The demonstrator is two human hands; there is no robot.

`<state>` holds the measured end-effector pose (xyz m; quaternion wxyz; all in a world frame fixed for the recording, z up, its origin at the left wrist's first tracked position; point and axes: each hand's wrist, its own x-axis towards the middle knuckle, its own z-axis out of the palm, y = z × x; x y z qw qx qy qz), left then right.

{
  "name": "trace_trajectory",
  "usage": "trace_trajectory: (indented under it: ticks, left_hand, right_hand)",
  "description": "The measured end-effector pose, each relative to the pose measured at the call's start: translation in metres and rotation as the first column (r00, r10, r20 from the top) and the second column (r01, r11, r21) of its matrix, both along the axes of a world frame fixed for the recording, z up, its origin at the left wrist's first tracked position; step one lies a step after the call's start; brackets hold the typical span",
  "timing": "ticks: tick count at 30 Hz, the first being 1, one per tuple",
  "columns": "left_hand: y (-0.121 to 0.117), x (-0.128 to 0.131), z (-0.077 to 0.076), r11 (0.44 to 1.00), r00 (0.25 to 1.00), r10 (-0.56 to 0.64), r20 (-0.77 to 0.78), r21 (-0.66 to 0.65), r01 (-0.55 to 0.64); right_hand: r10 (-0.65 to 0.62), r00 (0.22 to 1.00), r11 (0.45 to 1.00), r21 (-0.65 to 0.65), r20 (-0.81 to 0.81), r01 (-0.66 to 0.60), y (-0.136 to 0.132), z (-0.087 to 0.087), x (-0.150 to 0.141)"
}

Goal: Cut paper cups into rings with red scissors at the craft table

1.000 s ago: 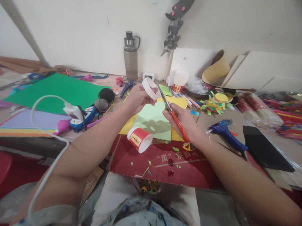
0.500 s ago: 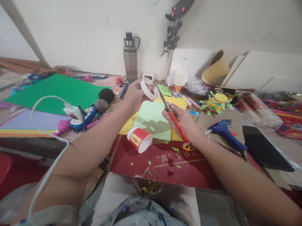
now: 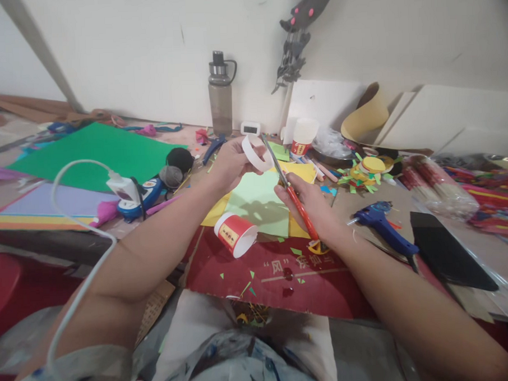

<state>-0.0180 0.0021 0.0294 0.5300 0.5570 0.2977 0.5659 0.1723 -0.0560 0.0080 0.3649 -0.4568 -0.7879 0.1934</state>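
Note:
My left hand [image 3: 231, 164] pinches a white paper ring [image 3: 252, 154], which looks like a strip cut from a paper cup. In my right hand [image 3: 305, 199] is a pair of scissors [image 3: 297, 198] with red-orange handles. Their blades point up and away, the tips lying against the ring's right side. Just below my hands, a cut red-and-white paper cup [image 3: 234, 235] lies on its side, open end to the right. Beneath them are a pale green paper sheet [image 3: 260, 198] and yellow paper [image 3: 215, 212].
A red board [image 3: 241, 278] with green scraps covers the front edge. On the right lie a blue glue gun [image 3: 384, 227] and a black slab [image 3: 450, 252]. A bottle [image 3: 220, 99] stands behind; a white cable [image 3: 90, 285] crosses by my left arm.
Both hands, with the ring and scissors, have shifted slightly to the right. The ring has tilted a little. The cup on its side stays put.

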Motion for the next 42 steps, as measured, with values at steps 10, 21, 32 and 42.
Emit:
trace_trajectory:
  ticks: [10, 21, 32, 42]
  left_hand:
    - [0.0035, -0.0007, 0.0002, 1.000, 1.000, 0.005, 0.016, -0.024, -0.005]
    - [-0.0007, -0.0027, 0.0039, 0.999, 0.999, 0.045, 0.010, 0.002, -0.045]
    - [-0.0040, 0.0008, 0.0037, 0.999, 0.998, 0.050, -0.023, 0.000, -0.050]
    - [-0.0026, -0.0003, 0.0047, 0.999, 0.999, 0.032, -0.015, -0.019, -0.033]
  right_hand:
    - [0.006, 1.000, 1.000, 0.001, -0.001, -0.006, 0.0000, -0.0016, -0.0003]
    - [-0.007, 1.000, 1.000, 0.020, -0.009, 0.007, 0.0004, -0.0029, -0.0005]
    - [0.018, 1.000, 1.000, -0.009, -0.014, -0.018, 0.0015, -0.0008, 0.0002]
    - [-0.006, 1.000, 1.000, 0.000, 0.001, 0.006, -0.0028, 0.0017, -0.0008]
